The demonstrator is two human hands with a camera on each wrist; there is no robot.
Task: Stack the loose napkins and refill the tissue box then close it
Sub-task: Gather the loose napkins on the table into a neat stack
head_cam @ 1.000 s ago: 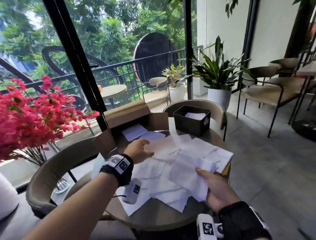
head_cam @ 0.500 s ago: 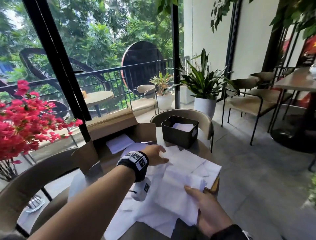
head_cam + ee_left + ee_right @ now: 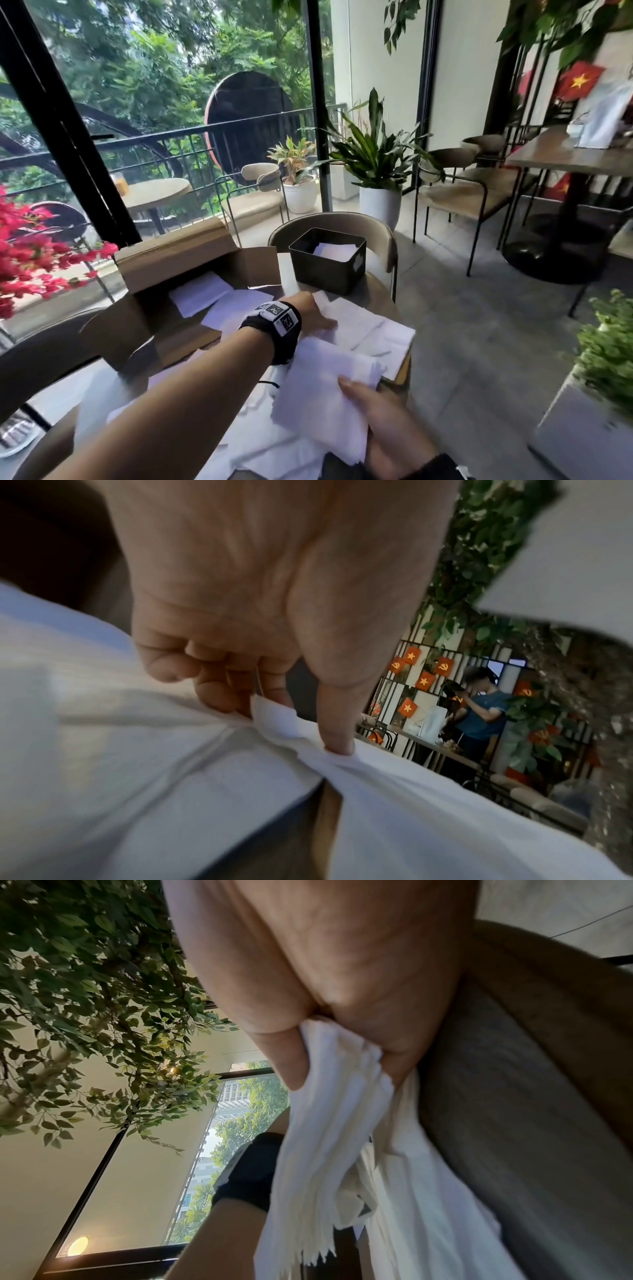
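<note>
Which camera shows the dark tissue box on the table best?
The head view. There the dark tissue box stands open at the table's far edge, with white paper inside, beyond the left hand reaching over loose napkins. Neither wrist view shows the box: each shows only its own hand and white napkins close up.

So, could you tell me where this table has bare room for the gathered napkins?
A bare strip of table lies between the cardboard box and the dark tissue box. The middle and near side are crowded with loose napkins, where the left hand pinches one and the right hand holds the gathered napkins.
</note>
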